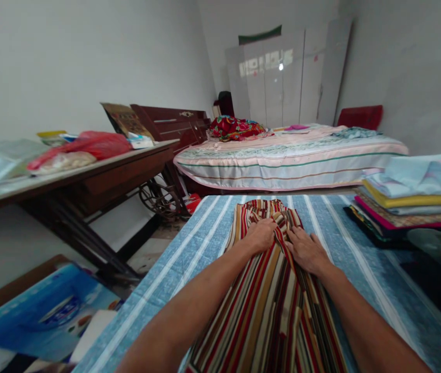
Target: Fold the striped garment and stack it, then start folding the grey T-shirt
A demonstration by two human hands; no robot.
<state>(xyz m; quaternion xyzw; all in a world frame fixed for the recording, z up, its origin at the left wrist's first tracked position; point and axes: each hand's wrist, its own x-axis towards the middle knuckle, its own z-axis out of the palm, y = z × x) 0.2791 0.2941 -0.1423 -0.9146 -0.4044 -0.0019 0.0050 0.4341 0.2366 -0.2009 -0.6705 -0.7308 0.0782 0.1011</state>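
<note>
A long garment [261, 305] with red, tan, cream and black vertical stripes lies lengthwise on the blue and white striped cover [189, 259] before me. Its narrow, gathered upper end points away. My left hand [261, 237] is on the cloth near that end, its fingers curled closed on a bunched fold. Just to the right, my right hand [306, 249] rests along the garment's edge with its fingers stretched out and apart. Folds of cloth lie between the two hands.
Folded clothes [414, 207] are stacked at the right, with dark cloth in front. On the left, a table [134, 166] bears a red plastic bag [99, 145]; a blue box [49, 316] sits below. Beyond are a bed [282, 160] and a wardrobe [282, 93].
</note>
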